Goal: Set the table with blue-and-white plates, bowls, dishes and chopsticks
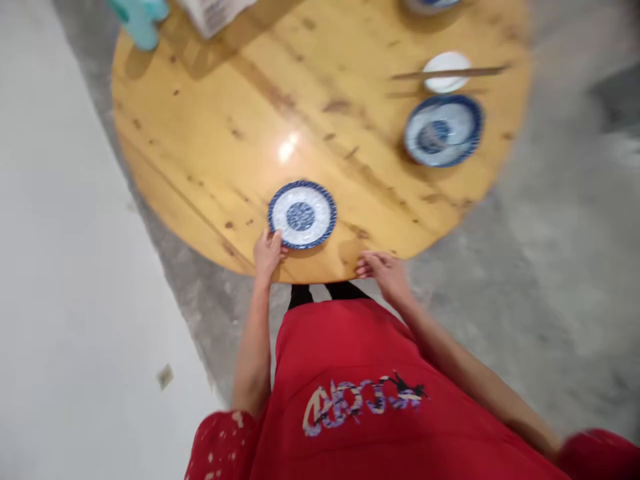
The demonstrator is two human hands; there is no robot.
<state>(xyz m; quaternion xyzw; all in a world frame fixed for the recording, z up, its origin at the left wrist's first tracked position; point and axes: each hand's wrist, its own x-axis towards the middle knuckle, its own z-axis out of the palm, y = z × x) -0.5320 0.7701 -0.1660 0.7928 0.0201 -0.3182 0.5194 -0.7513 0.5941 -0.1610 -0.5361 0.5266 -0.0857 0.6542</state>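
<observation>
Bowl [444,131] and chopsticks [451,73] laid; plate [303,215] not yet released, left hand [269,252] gripping its rim; right hand [385,270] apparently empty, loosely curled.

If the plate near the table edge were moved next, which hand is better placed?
Probably the left hand: it appears to hold the rim of the plate, while the right hand is apart from it.

A teal bottle [137,23] is near a white box [215,15]. The white wall [75,267] bears a small square fitting [165,377]; the floor [560,220] is grey.
</observation>
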